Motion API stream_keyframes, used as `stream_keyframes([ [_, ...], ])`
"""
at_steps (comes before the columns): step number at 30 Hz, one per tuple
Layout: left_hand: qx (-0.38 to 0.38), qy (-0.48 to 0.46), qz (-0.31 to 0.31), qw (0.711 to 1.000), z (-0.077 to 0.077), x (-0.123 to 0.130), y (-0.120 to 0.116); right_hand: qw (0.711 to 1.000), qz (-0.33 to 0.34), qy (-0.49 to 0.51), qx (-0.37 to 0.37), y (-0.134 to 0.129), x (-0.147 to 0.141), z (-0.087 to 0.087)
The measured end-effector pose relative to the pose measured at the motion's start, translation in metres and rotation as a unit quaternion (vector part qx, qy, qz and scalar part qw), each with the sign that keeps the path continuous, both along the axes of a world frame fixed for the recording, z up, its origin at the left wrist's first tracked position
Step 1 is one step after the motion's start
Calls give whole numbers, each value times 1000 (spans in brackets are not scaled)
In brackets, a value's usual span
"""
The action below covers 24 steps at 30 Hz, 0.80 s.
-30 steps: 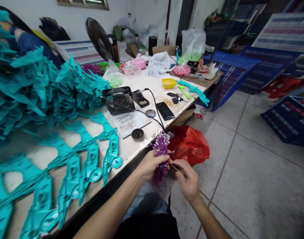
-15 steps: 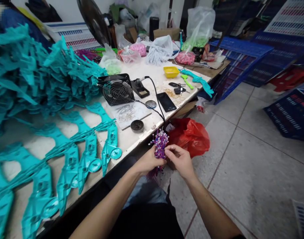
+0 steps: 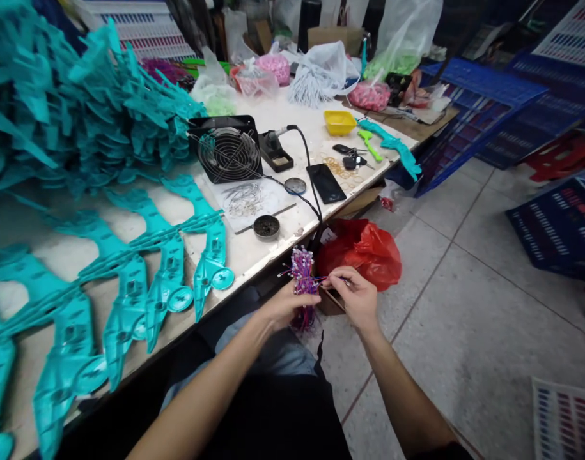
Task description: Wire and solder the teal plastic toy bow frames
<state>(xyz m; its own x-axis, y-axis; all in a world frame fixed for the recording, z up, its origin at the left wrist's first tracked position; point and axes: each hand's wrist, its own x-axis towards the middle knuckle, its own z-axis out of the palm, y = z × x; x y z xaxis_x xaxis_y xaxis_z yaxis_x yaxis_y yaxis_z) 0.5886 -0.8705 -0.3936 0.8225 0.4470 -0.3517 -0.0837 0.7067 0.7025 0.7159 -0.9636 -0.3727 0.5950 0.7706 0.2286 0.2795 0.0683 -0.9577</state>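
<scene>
My left hand (image 3: 283, 308) is wrapped round a bundle of thin purple, red and blue wires (image 3: 302, 276) with small pale tips at the top. The bundle is upright, just off the table's front edge, and its lower ends hang below my hand. To its right, the fingertips of my right hand (image 3: 357, 297) pinch together on a thin strand (image 3: 325, 278) that runs across from the bundle. The strand looks like wire, though it is too fine to be sure.
Teal plastic toy-like parts (image 3: 119, 300) line the table's left, below a big teal pile (image 3: 105, 115). A fan (image 3: 229, 153), soldering iron stand (image 3: 277, 153), round tin (image 3: 266, 227), and phone (image 3: 327, 183) lie ahead. A red bag (image 3: 369, 252) is beyond my right hand.
My right hand has moved a little right, away from the bundle, drawing a thin strand out sideways. My left hand still holds the bundle. The view has tilted slightly downward.
</scene>
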Motion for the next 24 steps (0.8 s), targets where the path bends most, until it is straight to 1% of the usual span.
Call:
stream_keyframes([
  [2, -53, 17, 35, 998, 4, 1, 2, 991, 21, -133, 25, -10, -5, 0],
  [3, -59, 26, 54, 996, 5, 2, 2, 980, 45, -191, 30, -15, -9, -1],
  [4, -52, 33, 67, 996, 7, 5, 2, 968, 73, -237, 32, -20, -13, -2],
  [6, -14, 38, 73, 997, 7, 9, 0, 946, 132, -294, 36, -29, -20, -4],
  [7, 8, 40, 68, 997, 7, 10, -1, 939, 158, -303, 38, -31, -21, -5],
  [8, 28, 44, 62, 997, 6, 11, -2, 938, 172, -298, 36, -33, -21, -4],
  [9, 48, 49, 54, 996, 5, 11, -3, 945, 165, -282, 29, -33, -20, -3],
  [10, 69, 55, 45, 995, 4, 11, -4, 954, 141, -264, 18, -32, -17, -2],
  [12, 114, 62, 24, 991, 3, 9, -5, 965, 73, -251, -10, -25, -8, 1],
  [13, 137, 62, 12, 989, 3, 8, -5, 962, 50, -269, -23, -21, -3, 3],
  [14, 157, 61, 2, 986, 3, 7, -5, 952, 46, -302, -33, -17, 1, 3],
  [15, 173, 60, -7, 983, 4, 7, -5, 936, 61, -343, -42, -13, 5, 3],
  [18, 209, 68, -21, 975, 5, 7, -3, 877, 119, -460, -76, -5, 10, 2],
  [20, 240, 71, -31, 968, 6, 7, -1, 847, 142, -502, -98, -2, 10, 1],
  [21, 257, 69, -37, 963, 6, 7, 0, 840, 146, -511, -105, -1, 10, 0],
  [22, 270, 67, -42, 960, 7, 7, 2, 839, 147, -512, -107, 0, 10, 0],
  [23, 276, 65, -49, 958, 8, 7, 3, 846, 145, -504, -100, 1, 11, -1],
  [24, 275, 65, -56, 958, 9, 6, 4, 861, 139, -482, -87, 2, 11, -1],
])
